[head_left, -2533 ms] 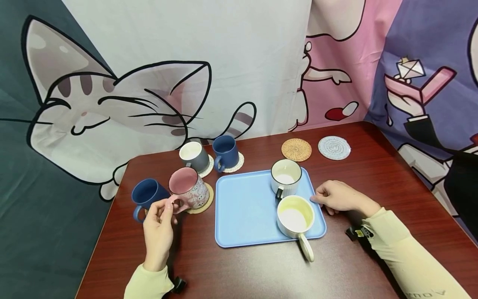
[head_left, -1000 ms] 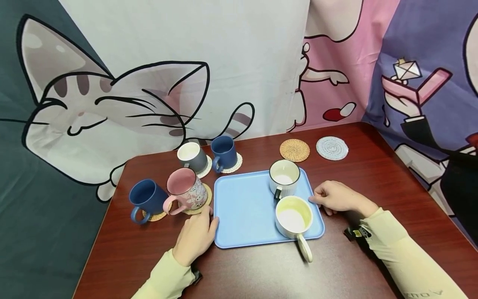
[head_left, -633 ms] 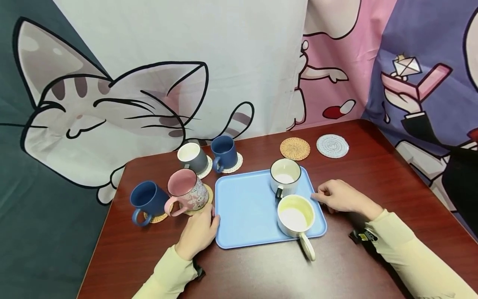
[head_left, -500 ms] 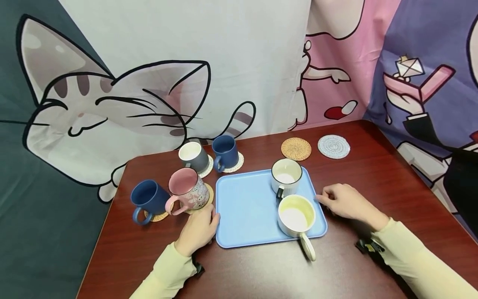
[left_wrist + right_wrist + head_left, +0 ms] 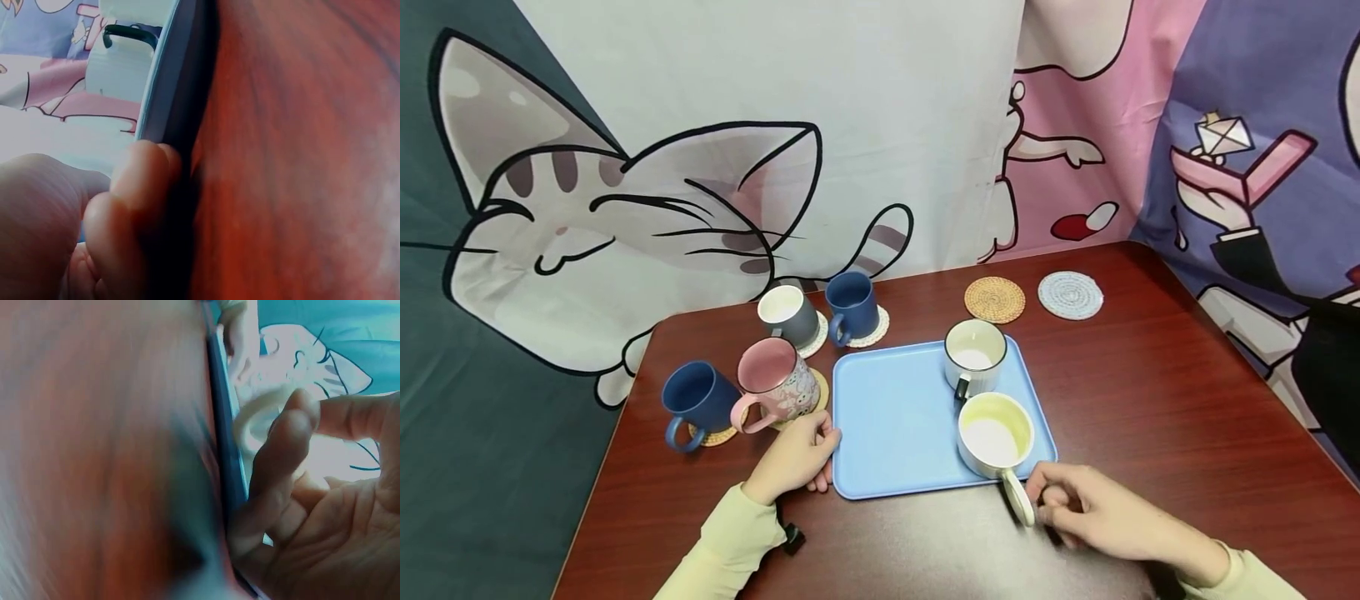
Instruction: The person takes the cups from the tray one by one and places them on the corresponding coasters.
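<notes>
A light blue tray [image 5: 895, 417] lies on the table. My left hand [image 5: 797, 454] is at its left edge, thumb on the rim [image 5: 145, 112] and the other fingers curled beside and below it. On the tray's right part stand a white mug [image 5: 973, 354] with dark trim and a cream mug [image 5: 995, 442] with a yellowish inside. The cream mug's handle [image 5: 1018, 497] reaches over the front edge. Right beside that handle is my right hand [image 5: 1097, 508], fingers bent, thumb and index apart and not round it. The right wrist view is partly blurred.
Left of the tray stand a pink mug [image 5: 786, 387] and a blue mug [image 5: 700, 400] on coasters. Behind them are a grey mug [image 5: 797, 321] and another blue mug [image 5: 853, 308]. A tan coaster [image 5: 995, 300] and a pale blue coaster [image 5: 1071, 295] lie at the back.
My left hand has let go of the pink mug's handle and moved to the tray's left edge. My right hand has left the tray's right edge and come forward to the cream mug's handle.
</notes>
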### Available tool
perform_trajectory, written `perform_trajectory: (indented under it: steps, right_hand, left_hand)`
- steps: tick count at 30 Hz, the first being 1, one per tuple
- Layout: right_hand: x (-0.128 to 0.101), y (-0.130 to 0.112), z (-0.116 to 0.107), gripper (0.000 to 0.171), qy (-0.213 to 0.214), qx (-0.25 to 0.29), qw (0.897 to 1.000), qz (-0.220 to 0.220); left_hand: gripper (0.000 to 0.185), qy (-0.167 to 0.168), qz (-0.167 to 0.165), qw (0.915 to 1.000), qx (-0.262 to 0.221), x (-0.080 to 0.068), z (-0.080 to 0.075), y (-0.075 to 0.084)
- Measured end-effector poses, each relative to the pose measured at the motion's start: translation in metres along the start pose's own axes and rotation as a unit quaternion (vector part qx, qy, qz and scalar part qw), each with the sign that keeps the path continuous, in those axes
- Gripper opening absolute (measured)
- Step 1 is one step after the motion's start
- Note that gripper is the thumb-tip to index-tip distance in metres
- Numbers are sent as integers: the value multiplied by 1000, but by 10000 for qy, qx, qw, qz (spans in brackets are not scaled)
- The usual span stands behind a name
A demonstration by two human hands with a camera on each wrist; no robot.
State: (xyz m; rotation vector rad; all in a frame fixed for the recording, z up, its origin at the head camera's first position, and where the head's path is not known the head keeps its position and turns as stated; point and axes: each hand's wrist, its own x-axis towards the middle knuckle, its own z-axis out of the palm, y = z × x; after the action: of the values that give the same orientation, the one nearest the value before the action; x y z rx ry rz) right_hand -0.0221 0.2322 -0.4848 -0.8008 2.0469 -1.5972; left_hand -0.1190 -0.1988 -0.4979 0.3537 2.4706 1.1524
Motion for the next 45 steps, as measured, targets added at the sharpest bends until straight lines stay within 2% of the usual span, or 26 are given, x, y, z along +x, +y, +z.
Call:
perform_trajectory:
  steps: [4, 8, 11, 14, 18, 23, 28, 32, 41, 45]
  right_hand:
    - [2, 3, 10, 17, -685, 1110, 9912, -232]
    - [2, 5, 20, 22, -932, 1353, 9859, -302]
    - [1, 1, 25, 18, -767, 1203, 9898, -28]
    - [-1, -4, 28, 18, -482, 1077, 9915, 545]
    - [-3, -8, 28, 33, -129, 909, 9880, 1240]
    - [-5, -11, 24, 48, 305, 419, 9836, 1731]
    - [-6, -13, 21, 50, 628, -37, 9825, 1753]
    - [-4, -14, 20, 51, 781, -158, 9814, 1746]
    - [-6, -12, 18, 55, 793, 519, 9752, 2002]
    - [-7, -9, 20, 54, 966, 552, 9740, 1973]
  left_hand:
    - [25, -13, 32, 9999, -96, -2, 0, -2]
    - [25, -19, 47, 9998, -170, -3, -1, -5]
    - [25, -31, 52, 9998, -191, -3, -1, -5]
    - [24, -69, 54, 9998, -195, -2, -1, -5]
    - [23, -98, 54, 9998, -192, -1, -1, -6]
    - [23, -112, 78, 9997, -196, 1, -1, -6]
    - [23, -117, 76, 9997, -221, 3, -1, -5]
    - [24, -74, 139, 9997, -204, 4, -2, -4]
    - [25, -103, 163, 9994, -276, 4, -2, -5]
    - [24, -88, 119, 9995, -262, 4, -2, -5]
